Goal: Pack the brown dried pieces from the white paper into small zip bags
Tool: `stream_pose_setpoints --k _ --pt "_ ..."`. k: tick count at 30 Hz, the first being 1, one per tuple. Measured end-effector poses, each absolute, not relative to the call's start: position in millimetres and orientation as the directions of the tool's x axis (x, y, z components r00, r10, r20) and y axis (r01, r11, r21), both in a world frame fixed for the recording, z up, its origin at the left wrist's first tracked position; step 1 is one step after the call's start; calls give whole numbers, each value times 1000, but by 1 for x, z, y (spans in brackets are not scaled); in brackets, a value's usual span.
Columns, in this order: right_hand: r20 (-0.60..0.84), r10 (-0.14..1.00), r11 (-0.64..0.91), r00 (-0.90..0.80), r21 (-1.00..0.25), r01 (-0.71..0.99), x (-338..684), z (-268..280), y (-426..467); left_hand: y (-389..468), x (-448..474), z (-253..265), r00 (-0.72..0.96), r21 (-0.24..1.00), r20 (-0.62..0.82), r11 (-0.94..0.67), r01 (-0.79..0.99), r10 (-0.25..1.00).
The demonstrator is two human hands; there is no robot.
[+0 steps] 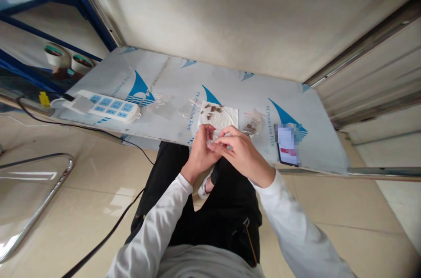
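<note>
At the table's front edge my left hand (203, 151) and my right hand (237, 148) meet, fingers closed around a small clear plastic piece (211, 137), which looks like a little bag. Fingers cover much of it, so its exact kind is unclear. Just beyond them lies a white tissue (226, 116) with several small dark brown pieces (210, 113) scattered on its left half. To the right of my right hand rests a clear zip bag (252, 123) with brown bits inside. Another clear bag (186, 110) is left of the tissue.
A white power strip (112, 107) with blue sockets lies on the left of the film-covered table (174, 76). Its black cable (108, 131) hangs to the floor. Further right are a clear bag (161, 103) and, past my right hand, a phone (287, 146) near the front edge.
</note>
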State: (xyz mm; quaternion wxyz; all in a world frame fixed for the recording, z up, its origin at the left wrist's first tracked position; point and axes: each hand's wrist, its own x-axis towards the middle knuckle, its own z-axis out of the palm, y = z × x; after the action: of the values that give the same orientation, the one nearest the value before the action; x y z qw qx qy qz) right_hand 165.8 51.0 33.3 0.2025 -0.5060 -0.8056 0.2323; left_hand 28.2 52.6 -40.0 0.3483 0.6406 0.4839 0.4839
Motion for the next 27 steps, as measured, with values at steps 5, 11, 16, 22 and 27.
stream_pose_setpoints --k 5,11,16,22,27 --pt "70 923 311 -378 -712 629 189 30 37 34 15 -29 207 947 273 -300 112 939" --pt "68 986 127 -152 -896 425 195 28 24 23 22 -20 -79 987 124 -131 -89 989" --pt "-42 993 -24 -107 -986 162 178 13 15 18 29 -13 -112 982 53 -72 -175 992" --pt "-12 1000 -10 -29 -999 39 173 7 8 17 20 -12 14 992 53 -51 -115 998" --pt "-72 997 -71 -25 -997 14 179 11 8 18 15 -15 118 995 83 -75 -67 990"
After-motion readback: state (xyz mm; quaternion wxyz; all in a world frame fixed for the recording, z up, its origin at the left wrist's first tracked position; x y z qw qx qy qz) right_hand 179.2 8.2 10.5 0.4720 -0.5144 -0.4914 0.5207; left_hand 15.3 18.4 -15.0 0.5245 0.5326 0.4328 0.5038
